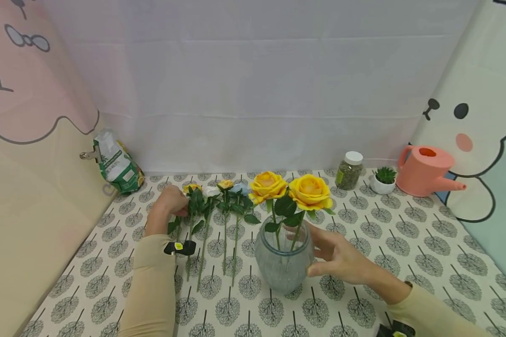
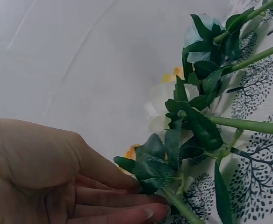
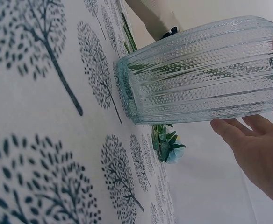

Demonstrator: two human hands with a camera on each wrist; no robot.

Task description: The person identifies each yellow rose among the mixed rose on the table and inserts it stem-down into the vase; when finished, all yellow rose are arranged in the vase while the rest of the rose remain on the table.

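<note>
My left hand is at the left end of a row of artificial roses lying on the table. In the left wrist view, its thumb and fingers pinch around the leaves and stem of a yellow rose, whose bloom is mostly hidden. Beside it lie a white rose, another yellow rose and a pale blue rose. Two large yellow roses stand in a ribbed, clear bluish glass vase. Around the vase's right side, my right hand grips the glass.
At the back left a green-and-white bag with a metal clip leans on the wall. A white-lidded jar, a small potted succulent and a coral watering can stand at the back right. A tree-patterned cloth covers the table.
</note>
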